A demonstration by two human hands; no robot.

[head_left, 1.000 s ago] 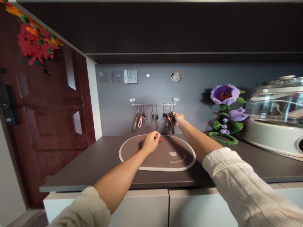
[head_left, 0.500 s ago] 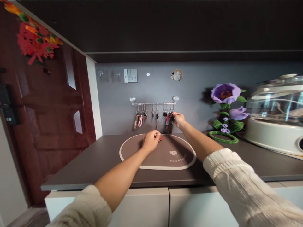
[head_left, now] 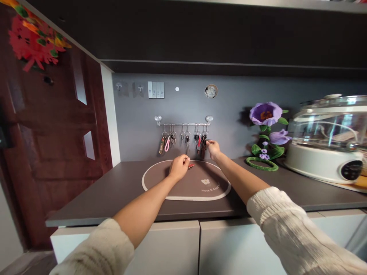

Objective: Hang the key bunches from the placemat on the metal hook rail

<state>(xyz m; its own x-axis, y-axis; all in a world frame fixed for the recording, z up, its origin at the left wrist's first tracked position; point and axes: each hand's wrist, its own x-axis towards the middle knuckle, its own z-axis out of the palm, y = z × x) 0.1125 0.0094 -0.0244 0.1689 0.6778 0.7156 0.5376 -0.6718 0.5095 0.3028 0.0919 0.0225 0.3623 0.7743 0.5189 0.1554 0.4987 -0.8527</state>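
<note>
A metal key rail [head_left: 183, 124] is fixed to the grey wall, with several key bunches hanging from its hooks. My right hand [head_left: 213, 148] reaches to the rightmost bunch of dark keys [head_left: 203, 141] and pinches it. My left hand [head_left: 179, 168] hovers over the brown oval mat [head_left: 212, 191] with its fingers closed on a small red item [head_left: 191, 166], whose tip sticks out to the right. A brown tag [head_left: 161, 145] and a pink strap [head_left: 167, 144] hang at the rail's left end.
A purple fabric flower [head_left: 265, 114] with green leaves stands right of the rail. A white appliance with a clear lid [head_left: 323, 152] sits at the far right. A dark wooden door [head_left: 48, 152] is on the left. White cabinet fronts [head_left: 197, 244] lie below the counter edge.
My right hand has dropped slightly at the rightmost key bunch. The view has shifted a little to the right. My left hand stays over the mat with the red item.
</note>
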